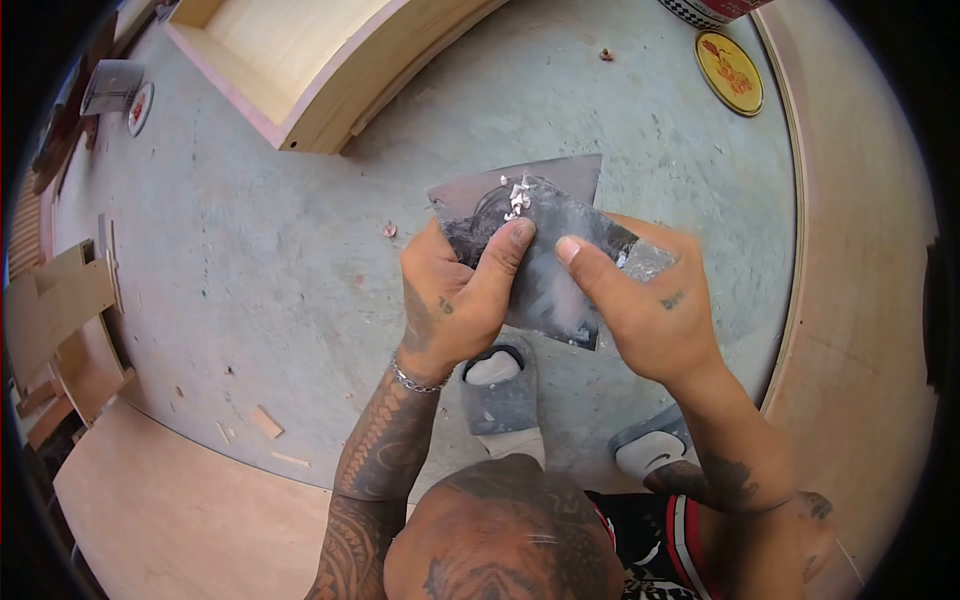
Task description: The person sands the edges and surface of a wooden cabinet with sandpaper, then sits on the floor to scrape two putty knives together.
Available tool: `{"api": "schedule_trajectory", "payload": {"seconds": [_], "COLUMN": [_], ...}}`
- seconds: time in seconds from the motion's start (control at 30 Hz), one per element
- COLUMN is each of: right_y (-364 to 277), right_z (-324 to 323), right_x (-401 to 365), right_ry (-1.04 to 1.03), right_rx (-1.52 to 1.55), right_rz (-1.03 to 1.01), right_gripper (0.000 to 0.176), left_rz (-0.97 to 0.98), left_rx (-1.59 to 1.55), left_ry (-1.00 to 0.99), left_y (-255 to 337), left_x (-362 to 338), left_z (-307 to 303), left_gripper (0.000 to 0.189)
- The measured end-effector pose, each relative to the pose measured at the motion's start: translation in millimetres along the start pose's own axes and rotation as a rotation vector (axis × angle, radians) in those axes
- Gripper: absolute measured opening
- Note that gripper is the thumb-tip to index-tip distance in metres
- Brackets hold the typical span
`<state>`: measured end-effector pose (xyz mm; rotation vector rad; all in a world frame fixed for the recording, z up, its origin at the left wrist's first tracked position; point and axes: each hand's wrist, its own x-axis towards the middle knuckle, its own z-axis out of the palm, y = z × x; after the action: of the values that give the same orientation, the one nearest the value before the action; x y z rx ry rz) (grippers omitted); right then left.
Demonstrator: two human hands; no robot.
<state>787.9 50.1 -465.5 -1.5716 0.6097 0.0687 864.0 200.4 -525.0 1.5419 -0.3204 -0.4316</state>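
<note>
Two flat metal scraper blades overlap in front of me. My left hand (450,295) grips the rear metal blade (465,200), its thumb pressed on the dark surface. The front, dust-smeared blade (550,290) is held by my right hand (640,300), with the thumb on its face and the fingers hidden behind. Small whitish-pink crumbs (518,198) lie on the blades just above my left thumb. Both thumb tips are close together but apart.
A curved wooden frame (330,75) stands at the top. A yellow lid (729,73) and a tub (710,8) are at the upper right, a grey pot (112,87) at the upper left. Wood pieces (70,310) lie left. My sandalled feet are below.
</note>
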Motion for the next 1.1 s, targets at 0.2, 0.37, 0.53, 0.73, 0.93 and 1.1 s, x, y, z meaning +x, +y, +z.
{"api": "schedule_trajectory", "payload": {"seconds": [0.2,0.37,0.53,0.73,0.93,1.1], "right_y": [-2.9,1.6,6.7,4.1,13.0,18.2], "right_z": [-0.6,-5.8,-15.3,-16.7,6.3,4.5], "right_x": [-2.4,2.6,13.0,11.7,2.0,0.8], "right_ry": [-0.071,-0.141,-0.267,-0.307,-0.052,-0.057], "right_rx": [-0.058,-0.161,-0.319,-0.431,0.062,-0.049], "right_rz": [-0.014,-0.184,-0.191,-0.201,0.112,-0.061], "right_gripper": [0.021,0.022,0.022,0.018,0.02,0.021], "left_rz": [0.037,0.02,-0.095,-0.295,-0.145,-0.079], "left_rx": [0.165,0.216,0.454,0.017,-0.025,0.17], "left_ry": [-0.24,-0.385,-0.685,-0.43,-0.056,-0.229], "left_y": [7.7,13.9,28.2,-4.7,-9.5,4.0], "left_x": [5.0,9.3,18.5,7.5,-7.6,1.9], "left_z": [-22.1,-32.8,-42.2,-31.8,-4.1,-22.6], "left_gripper": [0.017,0.014,0.024,0.026,0.025,0.021]}}
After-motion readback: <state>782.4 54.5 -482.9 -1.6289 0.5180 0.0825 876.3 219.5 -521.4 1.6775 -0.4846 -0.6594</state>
